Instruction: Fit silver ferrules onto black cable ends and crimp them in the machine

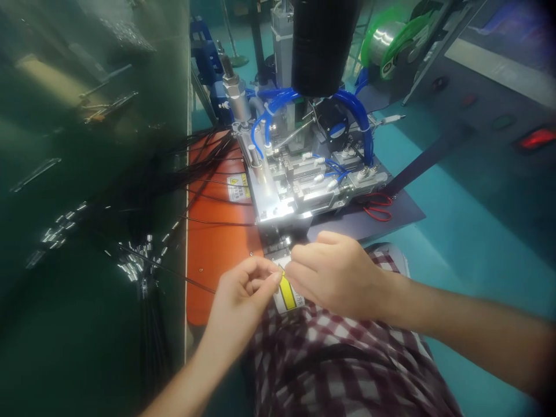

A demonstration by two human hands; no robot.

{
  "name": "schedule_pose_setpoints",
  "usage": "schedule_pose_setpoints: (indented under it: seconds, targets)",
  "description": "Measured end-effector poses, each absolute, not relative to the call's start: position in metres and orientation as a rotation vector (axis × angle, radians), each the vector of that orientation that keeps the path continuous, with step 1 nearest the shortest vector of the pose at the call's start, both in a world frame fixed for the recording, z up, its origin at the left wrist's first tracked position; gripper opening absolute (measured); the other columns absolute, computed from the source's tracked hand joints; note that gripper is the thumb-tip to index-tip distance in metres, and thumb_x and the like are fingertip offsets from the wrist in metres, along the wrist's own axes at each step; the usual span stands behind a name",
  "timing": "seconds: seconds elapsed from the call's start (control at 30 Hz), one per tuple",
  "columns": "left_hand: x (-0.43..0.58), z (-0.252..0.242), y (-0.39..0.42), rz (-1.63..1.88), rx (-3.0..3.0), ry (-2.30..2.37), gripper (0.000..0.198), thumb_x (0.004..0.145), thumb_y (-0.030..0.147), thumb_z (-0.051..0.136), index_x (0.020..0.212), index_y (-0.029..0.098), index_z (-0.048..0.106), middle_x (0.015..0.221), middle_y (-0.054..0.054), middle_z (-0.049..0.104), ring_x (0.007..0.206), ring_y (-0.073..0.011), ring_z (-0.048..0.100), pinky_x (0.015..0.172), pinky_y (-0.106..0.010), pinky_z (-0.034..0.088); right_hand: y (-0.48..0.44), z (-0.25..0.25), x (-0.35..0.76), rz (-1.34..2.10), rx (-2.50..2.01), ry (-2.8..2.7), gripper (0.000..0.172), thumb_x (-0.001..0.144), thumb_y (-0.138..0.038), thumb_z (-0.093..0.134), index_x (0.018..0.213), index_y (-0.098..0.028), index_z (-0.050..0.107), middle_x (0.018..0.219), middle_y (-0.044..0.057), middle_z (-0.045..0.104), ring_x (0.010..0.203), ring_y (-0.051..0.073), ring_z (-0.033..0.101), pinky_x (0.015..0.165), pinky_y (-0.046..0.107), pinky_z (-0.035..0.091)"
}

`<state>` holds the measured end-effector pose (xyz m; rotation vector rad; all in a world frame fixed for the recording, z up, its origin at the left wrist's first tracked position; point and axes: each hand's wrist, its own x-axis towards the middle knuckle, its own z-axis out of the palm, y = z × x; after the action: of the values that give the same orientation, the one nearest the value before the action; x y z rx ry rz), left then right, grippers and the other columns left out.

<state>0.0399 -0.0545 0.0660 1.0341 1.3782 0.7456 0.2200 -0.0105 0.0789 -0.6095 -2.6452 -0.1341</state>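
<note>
My left hand (243,289) is closed in a pinch, with thumb and index finger together near the front of the machine. A thin black cable (197,284) runs from the dark table on the left into this hand. Beside it, my right hand (332,275) is curled with its fingers pressed together; what they grip is hidden. Both hands are close together above a white and yellow label (287,292). Just beyond them stands a metal machine (295,185) with blue air hoses (358,113) and small cylinders.
An orange plate (212,237) lies left of the machine, crossed by several black cables. Bundles of cables with shiny metal ends (139,263) lie on the dark green table (95,336). A green spool (384,43) hangs at the back right. Red-handled tool (377,207) sits right of the machine.
</note>
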Motion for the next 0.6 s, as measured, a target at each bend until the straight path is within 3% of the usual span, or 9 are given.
schedule_pose_setpoints:
  seconds: [0.17, 0.43, 0.6]
  targets:
    - [0.038, 0.063, -0.055, 0.806, 0.960, 1.339, 0.024, 0.082, 0.040, 0.065, 0.083, 0.017, 0.060, 0.059, 0.006, 0.045, 0.048, -0.0044, 0.031, 0.046, -0.018, 0.022, -0.014, 0.070, 0.219, -0.258, -0.644, -2.534, 0.034, 0.084, -0.005, 0.044, 0.053, -0.020, 0.045, 0.051, -0.003, 0.035, 0.050, 0.014, 0.024, 0.051, 0.034, 0.016]
    - [0.038, 0.062, -0.056, 0.849, 0.894, 1.297, 0.022, 0.081, 0.039, 0.066, 0.085, 0.017, 0.062, 0.056, 0.007, 0.041, 0.047, -0.0039, 0.029, 0.045, -0.019, 0.020, -0.013, 0.062, 0.218, -0.215, -0.633, -2.414, 0.033, 0.086, -0.010, 0.048, 0.055, -0.020, 0.050, 0.050, -0.004, 0.041, 0.049, 0.013, 0.028, 0.051, 0.032, 0.019]
    - [0.037, 0.064, -0.054, 0.836, 0.863, 1.284, 0.023, 0.080, 0.040, 0.067, 0.083, 0.017, 0.065, 0.056, 0.006, 0.044, 0.048, -0.0038, 0.032, 0.046, -0.017, 0.022, -0.009, 0.063, 0.214, 0.147, -0.787, -2.319, 0.021, 0.084, -0.015, 0.054, 0.064, -0.017, 0.059, 0.057, -0.003, 0.055, 0.050, 0.010, 0.038, 0.051, 0.028, 0.027]
